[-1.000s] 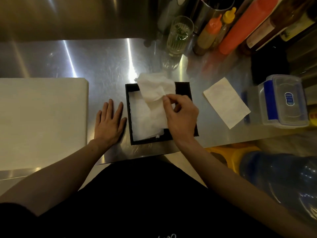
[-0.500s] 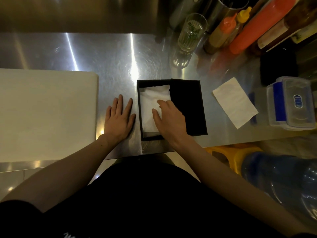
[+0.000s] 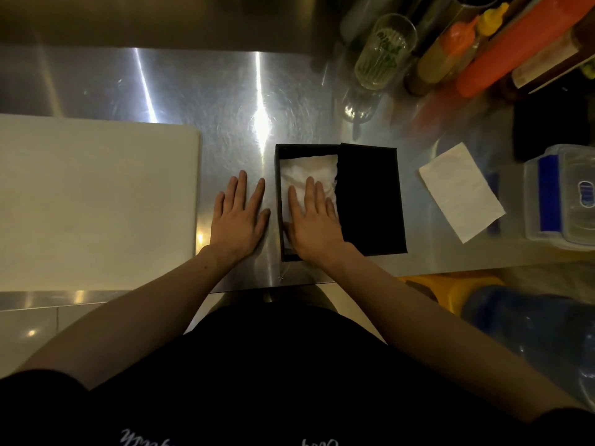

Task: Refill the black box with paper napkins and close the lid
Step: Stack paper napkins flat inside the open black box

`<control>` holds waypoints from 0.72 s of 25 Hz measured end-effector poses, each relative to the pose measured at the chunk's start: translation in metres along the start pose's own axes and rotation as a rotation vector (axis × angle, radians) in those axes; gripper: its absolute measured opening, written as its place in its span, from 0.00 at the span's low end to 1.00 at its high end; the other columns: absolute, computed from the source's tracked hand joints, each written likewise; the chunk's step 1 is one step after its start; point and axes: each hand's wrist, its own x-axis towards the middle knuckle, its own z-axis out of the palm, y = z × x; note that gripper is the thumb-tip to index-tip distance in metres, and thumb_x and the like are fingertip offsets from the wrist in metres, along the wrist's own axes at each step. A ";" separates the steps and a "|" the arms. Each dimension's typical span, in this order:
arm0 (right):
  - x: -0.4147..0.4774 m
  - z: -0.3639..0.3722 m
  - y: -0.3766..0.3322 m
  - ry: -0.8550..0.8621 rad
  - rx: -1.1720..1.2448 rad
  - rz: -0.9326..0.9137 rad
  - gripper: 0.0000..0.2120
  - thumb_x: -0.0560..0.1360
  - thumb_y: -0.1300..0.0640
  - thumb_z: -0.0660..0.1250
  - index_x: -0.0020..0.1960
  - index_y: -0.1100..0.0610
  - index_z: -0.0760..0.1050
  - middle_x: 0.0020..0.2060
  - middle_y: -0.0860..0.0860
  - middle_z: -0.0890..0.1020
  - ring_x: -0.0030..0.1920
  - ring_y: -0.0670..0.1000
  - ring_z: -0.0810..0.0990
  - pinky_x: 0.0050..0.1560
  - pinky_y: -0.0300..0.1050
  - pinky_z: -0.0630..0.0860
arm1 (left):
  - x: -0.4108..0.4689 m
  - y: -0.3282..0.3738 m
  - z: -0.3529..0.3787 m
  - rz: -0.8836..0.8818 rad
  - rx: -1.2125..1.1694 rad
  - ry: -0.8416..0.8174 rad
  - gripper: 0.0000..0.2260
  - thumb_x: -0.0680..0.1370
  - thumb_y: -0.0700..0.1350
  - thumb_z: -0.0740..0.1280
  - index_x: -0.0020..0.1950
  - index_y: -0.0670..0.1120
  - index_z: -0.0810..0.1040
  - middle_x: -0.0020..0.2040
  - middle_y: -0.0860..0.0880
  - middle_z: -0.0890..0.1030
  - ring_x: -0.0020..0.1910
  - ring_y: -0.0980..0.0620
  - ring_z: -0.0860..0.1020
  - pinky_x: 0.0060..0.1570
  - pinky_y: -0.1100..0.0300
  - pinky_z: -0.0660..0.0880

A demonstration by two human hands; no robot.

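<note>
Nearest the camera: dark clothing of the person, both bare forearms reaching forward over the edge of the steel counter [image 3: 225, 91]. Left hand [image 3: 236, 217] lies palm down on the bare steel, fingers extended and slightly spread, holding nothing; it sits just beside the left wall of the black box [image 3: 279, 201], not touching it as far as can be told. Right hand [image 3: 314, 220] is flat and open, palm down, inside the open left half of the box, pressing on the white paper napkins [image 3: 309, 172] there without gripping them (napkin surface looks crumpled, not a neat stack). The black lid [image 3: 370, 197] covers the right half of the box, its left edge just beside the right hand; box therefore partly open. Left of the left hand, a large white board [image 3: 96, 201] lies flat on the counter. Right of the box, a single loose napkin [image 3: 460, 191] lies apart on the steel; beyond it, a clear plastic container [image 3: 560, 194] with blue clips. Farther back, right: a drinking glass [image 3: 383, 49], then orange squeeze bottles [image 3: 502, 56] and a smaller yellow-capped bottle [image 3: 489, 14] against the rear.
</note>
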 end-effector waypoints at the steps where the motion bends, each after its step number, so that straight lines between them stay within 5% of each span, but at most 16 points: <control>1: 0.001 -0.001 0.001 -0.038 -0.002 -0.018 0.36 0.81 0.40 0.49 0.78 0.54 0.34 0.75 0.62 0.33 0.76 0.63 0.33 0.74 0.60 0.38 | 0.000 -0.001 0.001 -0.002 0.003 0.000 0.28 0.83 0.59 0.47 0.81 0.52 0.50 0.81 0.41 0.49 0.80 0.40 0.49 0.75 0.44 0.49; 9: 0.003 0.002 0.006 -0.077 -0.001 -0.072 0.38 0.79 0.37 0.52 0.77 0.50 0.33 0.75 0.61 0.31 0.75 0.64 0.31 0.76 0.63 0.42 | -0.006 -0.002 0.004 -0.034 -0.001 -0.042 0.28 0.83 0.59 0.46 0.81 0.53 0.47 0.81 0.41 0.46 0.80 0.41 0.46 0.75 0.44 0.47; 11: -0.004 -0.013 0.011 0.034 0.097 -0.124 0.37 0.80 0.41 0.56 0.78 0.52 0.39 0.77 0.61 0.37 0.77 0.62 0.36 0.77 0.59 0.44 | -0.003 0.001 0.002 -0.070 -0.019 -0.036 0.28 0.83 0.60 0.45 0.81 0.53 0.46 0.81 0.42 0.45 0.80 0.41 0.45 0.76 0.44 0.47; 13: -0.045 -0.031 0.043 0.318 0.203 0.048 0.33 0.80 0.47 0.59 0.78 0.57 0.48 0.78 0.61 0.46 0.78 0.60 0.45 0.76 0.53 0.49 | 0.011 0.039 0.003 0.142 -0.047 -0.090 0.28 0.83 0.60 0.45 0.81 0.53 0.45 0.81 0.42 0.45 0.80 0.42 0.45 0.76 0.44 0.46; 18: -0.057 -0.037 0.062 0.650 0.549 0.125 0.23 0.79 0.56 0.63 0.72 0.60 0.65 0.68 0.59 0.70 0.68 0.55 0.68 0.69 0.46 0.66 | -0.005 0.006 0.002 -0.013 -0.005 -0.008 0.26 0.84 0.58 0.45 0.81 0.53 0.46 0.81 0.42 0.47 0.80 0.42 0.46 0.76 0.44 0.47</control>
